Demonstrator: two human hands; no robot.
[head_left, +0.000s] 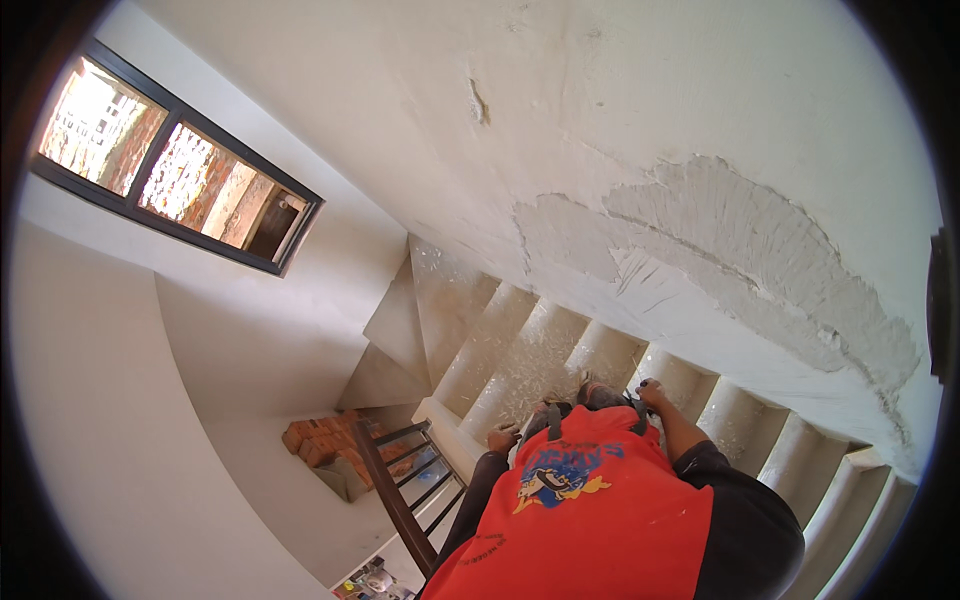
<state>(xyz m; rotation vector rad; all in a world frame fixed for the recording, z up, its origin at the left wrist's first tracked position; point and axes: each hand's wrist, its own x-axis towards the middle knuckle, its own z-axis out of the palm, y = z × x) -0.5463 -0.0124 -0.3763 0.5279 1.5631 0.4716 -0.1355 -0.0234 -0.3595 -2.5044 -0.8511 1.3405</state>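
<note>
My left hand [502,437] hangs beside my red shirt [600,510], above the stair treads, with its fingers curled; whether they hold anything is too small to make out. At my right side, my right hand [652,394] is closed near a small dark thing that I cannot identify. My shoes [592,392] show partly beyond the shirt, on the pale, paint-speckled stairs [500,350], with dark straps hanging at my front.
The stairs turn at a winder landing [415,300]. A rough plaster patch marks the right wall [720,230]. On the left are a dark-framed window [130,140], a railing [390,480] with wooden handrail and dark bars, stacked bricks [315,440] and small clutter far below [375,580].
</note>
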